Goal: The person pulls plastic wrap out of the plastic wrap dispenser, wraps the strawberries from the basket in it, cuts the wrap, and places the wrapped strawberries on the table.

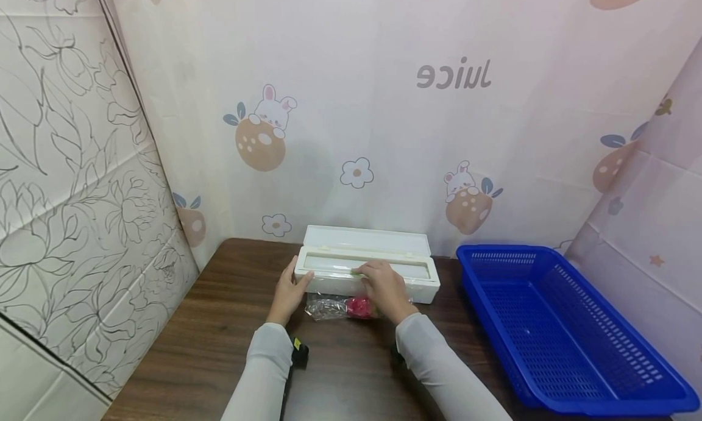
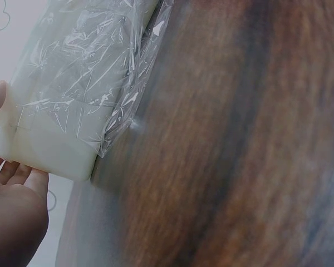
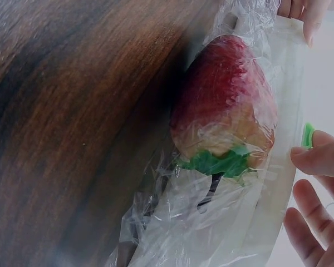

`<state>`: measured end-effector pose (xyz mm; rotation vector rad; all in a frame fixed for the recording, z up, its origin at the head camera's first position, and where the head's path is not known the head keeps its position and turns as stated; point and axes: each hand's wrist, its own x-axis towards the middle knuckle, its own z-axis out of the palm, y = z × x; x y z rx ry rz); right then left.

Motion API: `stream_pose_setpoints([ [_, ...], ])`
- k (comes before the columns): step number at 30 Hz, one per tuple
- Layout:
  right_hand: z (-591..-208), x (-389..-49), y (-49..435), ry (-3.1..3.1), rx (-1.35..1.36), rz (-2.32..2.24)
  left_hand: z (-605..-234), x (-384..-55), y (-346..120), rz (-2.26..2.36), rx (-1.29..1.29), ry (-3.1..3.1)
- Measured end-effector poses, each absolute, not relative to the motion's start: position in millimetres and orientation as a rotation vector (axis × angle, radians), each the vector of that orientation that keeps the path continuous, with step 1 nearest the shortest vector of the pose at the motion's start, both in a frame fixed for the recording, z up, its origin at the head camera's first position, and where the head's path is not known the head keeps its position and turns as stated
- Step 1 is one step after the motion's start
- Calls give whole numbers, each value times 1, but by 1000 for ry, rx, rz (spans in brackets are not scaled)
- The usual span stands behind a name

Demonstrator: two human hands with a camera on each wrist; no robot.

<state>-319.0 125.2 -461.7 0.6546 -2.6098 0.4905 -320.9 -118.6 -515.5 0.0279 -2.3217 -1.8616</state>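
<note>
A white cling film box (image 1: 425,293) lies lengthwise before me, its lid (image 1: 367,239) raised at the back. My left hand (image 1: 287,290) grips the left end of the box between thumb and fingers, as the left wrist view shows at the box corner (image 2: 55,153). With thumb and index finger my right hand (image 1: 386,287) pinches a small green slide cutter (image 3: 308,135) at the top of the box. Clear cling film (image 2: 89,61) hangs over the box's front. Under the film, in front of the box, lies a red strawberry-shaped fruit (image 3: 225,100) with green leaves and a dark stem.
A blue plastic basket (image 1: 559,403) stands at the right of the brown wooden table (image 1: 208,323). Behind the box hangs a printed curtain (image 1: 356,104), close to the table's back edge. Another patterned sheet (image 1: 82,183) hangs along the left side.
</note>
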Motion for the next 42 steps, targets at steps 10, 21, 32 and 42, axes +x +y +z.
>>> stream_pose_setpoints([
  [10, -460, -319, 124, -2577, 729, 464, -514, -319, -119, -1874, 16, -2316],
  [21, -454, -316, 106, -2576, 647, 551, -515, -321, -118, -1885, 17, -2315],
  [32, -453, -316, 97, -2612, 585, 543, -514, -321, -119, -1887, 9, -2312],
  [42, -464, -319, 97, -2591, 562, 532, -515, -319, -119, -1849, -9, -2316],
])
